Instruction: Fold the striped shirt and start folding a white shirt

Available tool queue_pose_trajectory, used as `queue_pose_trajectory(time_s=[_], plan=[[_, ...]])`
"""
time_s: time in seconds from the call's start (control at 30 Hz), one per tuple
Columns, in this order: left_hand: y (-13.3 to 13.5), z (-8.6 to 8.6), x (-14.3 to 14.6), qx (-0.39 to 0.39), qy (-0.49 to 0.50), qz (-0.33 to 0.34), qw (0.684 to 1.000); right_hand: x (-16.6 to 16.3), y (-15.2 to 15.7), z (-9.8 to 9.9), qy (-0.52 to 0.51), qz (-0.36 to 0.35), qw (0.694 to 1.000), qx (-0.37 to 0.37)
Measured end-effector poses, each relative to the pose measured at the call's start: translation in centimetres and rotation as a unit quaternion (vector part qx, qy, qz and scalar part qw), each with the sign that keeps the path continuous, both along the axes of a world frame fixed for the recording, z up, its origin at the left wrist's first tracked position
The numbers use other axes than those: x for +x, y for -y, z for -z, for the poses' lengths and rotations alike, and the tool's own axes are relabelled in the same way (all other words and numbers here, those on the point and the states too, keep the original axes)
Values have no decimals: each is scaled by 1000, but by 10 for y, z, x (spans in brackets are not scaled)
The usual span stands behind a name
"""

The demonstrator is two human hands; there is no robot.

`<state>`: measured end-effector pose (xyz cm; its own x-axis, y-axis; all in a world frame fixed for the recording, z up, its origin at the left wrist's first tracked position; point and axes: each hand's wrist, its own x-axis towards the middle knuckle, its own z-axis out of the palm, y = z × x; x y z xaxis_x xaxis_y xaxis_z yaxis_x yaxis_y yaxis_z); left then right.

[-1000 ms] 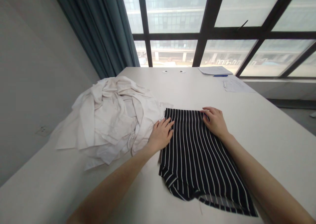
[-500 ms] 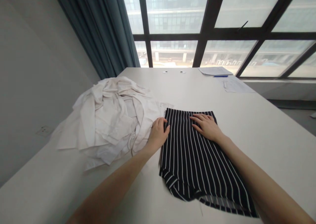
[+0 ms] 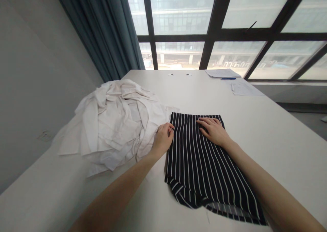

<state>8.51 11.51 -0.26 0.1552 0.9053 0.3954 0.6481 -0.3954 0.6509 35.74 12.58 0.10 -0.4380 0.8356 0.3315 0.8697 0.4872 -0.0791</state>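
Note:
A black garment with thin white stripes lies folded flat on the white table in front of me. My right hand rests flat on its far part, fingers stretched out. At the garment's far left edge my left hand has its fingers curled and pinched on the striped cloth. A heap of crumpled white clothes lies just left of my left hand, touching the striped garment's corner.
Papers and a blue pen lie at the table's far side, with another sheet nearer. Large windows and a dark teal curtain stand behind. A grey wall runs along the left.
My right hand slid left from the garment's far right corner to its middle and lies flat. My left hand's fingers went from flat to pinched on the left edge.

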Motion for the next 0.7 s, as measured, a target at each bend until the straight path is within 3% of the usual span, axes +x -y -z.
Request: queue_pose_trajectory(time_s=[0.17,0.33,0.53,0.7], plan=[[1,-2,0,-10,-14,-4,1000,0,-1,0,-19,-5,999,39],[1,0,0,-10,-62,16,998,1,-3,4,14,-33,999,8],[7,-2,2,52,-130,5,990,1,-5,9,41,-44,998,-18],[17,-14,9,53,-216,73,972,0,-6,9,66,-40,997,-23]])
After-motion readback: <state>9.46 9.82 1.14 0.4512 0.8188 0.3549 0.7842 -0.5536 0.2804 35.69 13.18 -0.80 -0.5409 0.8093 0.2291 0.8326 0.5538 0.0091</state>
